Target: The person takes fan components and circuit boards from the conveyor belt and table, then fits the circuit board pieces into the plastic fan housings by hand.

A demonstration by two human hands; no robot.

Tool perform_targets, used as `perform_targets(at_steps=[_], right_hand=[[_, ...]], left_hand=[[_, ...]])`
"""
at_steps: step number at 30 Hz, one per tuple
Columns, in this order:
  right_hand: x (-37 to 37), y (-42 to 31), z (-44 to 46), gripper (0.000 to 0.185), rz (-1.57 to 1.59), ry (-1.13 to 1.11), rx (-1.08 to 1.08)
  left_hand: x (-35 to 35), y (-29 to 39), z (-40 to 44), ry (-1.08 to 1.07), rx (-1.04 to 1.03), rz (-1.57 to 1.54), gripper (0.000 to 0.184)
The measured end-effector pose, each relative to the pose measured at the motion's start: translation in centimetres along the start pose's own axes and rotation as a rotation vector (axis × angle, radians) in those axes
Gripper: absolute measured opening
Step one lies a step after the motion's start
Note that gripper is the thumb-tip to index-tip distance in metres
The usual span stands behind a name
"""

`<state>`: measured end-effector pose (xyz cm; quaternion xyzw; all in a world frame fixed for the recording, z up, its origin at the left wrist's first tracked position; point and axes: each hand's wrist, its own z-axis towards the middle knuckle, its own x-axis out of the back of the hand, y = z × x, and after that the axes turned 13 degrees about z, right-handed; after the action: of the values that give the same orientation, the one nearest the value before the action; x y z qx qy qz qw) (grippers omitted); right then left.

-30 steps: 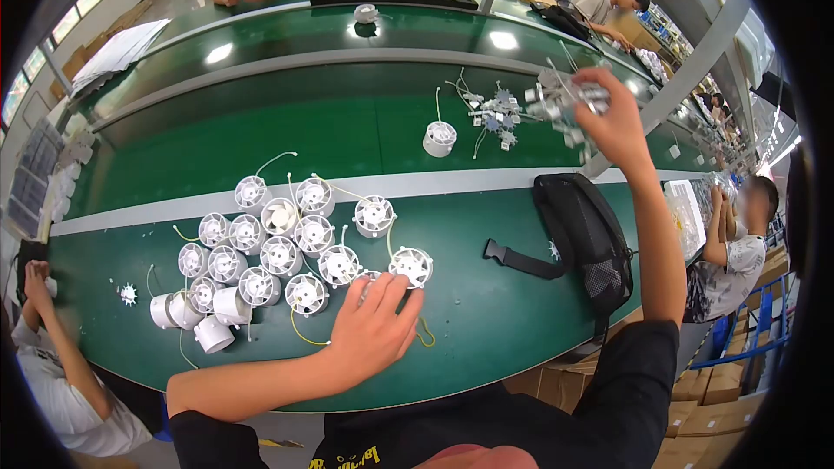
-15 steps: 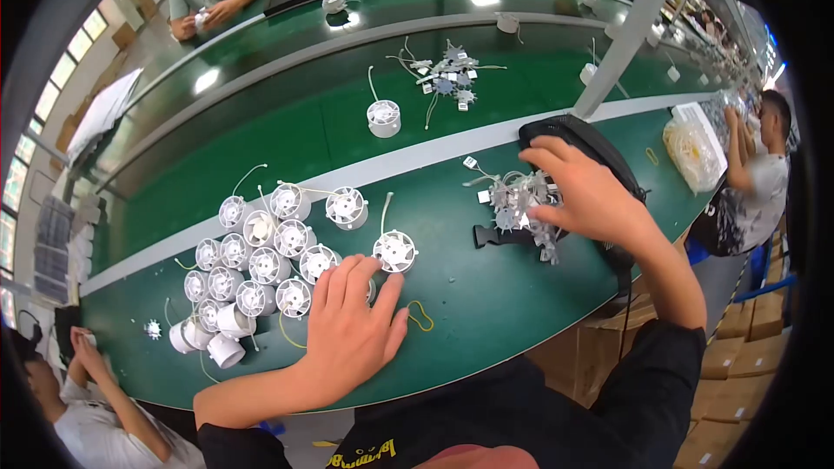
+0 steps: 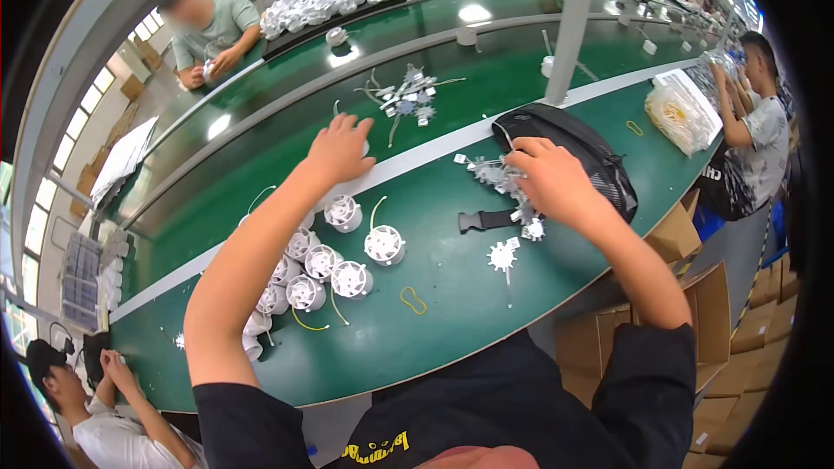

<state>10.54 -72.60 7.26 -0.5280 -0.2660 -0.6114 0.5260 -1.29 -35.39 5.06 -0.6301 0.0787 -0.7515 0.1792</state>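
My left hand (image 3: 343, 146) reaches over the green belt, its fingers and thumb round a white fan housing (image 3: 365, 148), mostly hidden. To its lower right stand white round fan housings with spoked tops and thin wires, among them one housing (image 3: 384, 246) at the group's right edge; my left forearm covers much of the group. My right hand (image 3: 552, 175) is at a pile of grey star-shaped wired parts (image 3: 497, 175), fingers bent and tips closed on one of them, largely hidden. A loose star-shaped part (image 3: 502, 256) lies below the pile.
A black bag (image 3: 599, 161) with a buckle strap (image 3: 482, 221) lies beside the pile. More star-shaped parts (image 3: 408, 100) sit on the belt. A metal post (image 3: 573, 26) rises behind the bag. Rubber band (image 3: 413, 300) and plastic bag (image 3: 682, 117) are on the table. Co-workers sit around.
My left hand has moved from the housing group up to the housing on the belt. My right hand's fingers have closed at the pile, and a star-shaped part now lies apart below it.
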Motion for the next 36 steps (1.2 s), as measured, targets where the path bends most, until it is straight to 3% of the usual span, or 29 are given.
perform_targets(at_steps=[1,2,6,7,8,10,14,17,19,20,23,26,28,29,32,36], right_hand=[[0.1,-0.3,-0.3,0.039,-0.028,0.069,0.005],[0.2,-0.9,-0.7,0.037,-0.053,0.138,0.005],[1.9,-4.0,-3.2,0.025,0.079,0.092,-0.1],[2.3,-5.0,-3.9,0.025,0.089,0.09,-0.11],[3.0,-6.1,-4.4,0.024,0.117,-0.109,-0.185],[4.2,-7.7,-5.3,0.03,0.145,-0.505,-0.313],[-0.1,-6.8,-7.1,0.037,0.181,-0.425,-0.208],[-0.3,-5.8,-5.6,0.03,0.31,-0.456,-0.295],[2.6,-6.0,-3.7,0.026,0.48,-0.363,-0.327],[3.0,-5.7,-2.7,0.025,0.507,-0.293,-0.327],[4.4,-6.5,-0.1,0.023,0.555,-0.187,-0.288],[5.1,-8.2,3.5,0.023,0.47,-0.028,-0.173],[5.5,-8.9,7.1,0.024,0.392,0.11,-0.07],[6.4,-9.7,8.7,0.024,0.345,0.202,0.003],[8.8,-13.1,13.1,0.024,0.376,0.182,-0.082],[7.3,-16.3,14.0,0.021,0.467,0.524,-0.053]], left_hand=[[-0.1,-0.3,0.9,-0.128,0.036,0.052,0.058],[-0.2,-1.0,1.7,-0.116,0.022,0.054,0.058],[3.2,0.6,2.1,-0.35,0.095,0.027,0.055],[5.2,1.9,1.2,-0.233,0.068,-0.033,0.054],[7.7,3.7,-0.2,-0.115,0.05,-0.099,0.053],[12.0,7.8,-3.7,-0.08,-0.056,-0.21,0.053],[12.3,15.0,-10.7,-0.12,-0.224,-0.348,0.056],[11.2,16.9,-13.3,-0.038,-0.263,-0.326,0.058],[12.2,17.1,-13.3,0.359,-0.166,-0.297,0.048],[12.7,16.9,-12.7,0.365,-0.209,-0.322,0.048],[12.8,16.9,-14.0,-0.001,0.039,-1.068,0.03],[10.8,17.7,-14.2,-0.05,0.188,-1.19,0.022],[10.5,17.4,-14.2,-0.009,0.18,-1.463,0.028],[10.8,16.7,-13.7,-0.003,0.165,-1.457,0.028],[12.0,13.9,-13.7,0.089,0.379,-1.749,0.035],[12.9,9.4,-14.6,0.248,0.462,-2.041,0.041]])
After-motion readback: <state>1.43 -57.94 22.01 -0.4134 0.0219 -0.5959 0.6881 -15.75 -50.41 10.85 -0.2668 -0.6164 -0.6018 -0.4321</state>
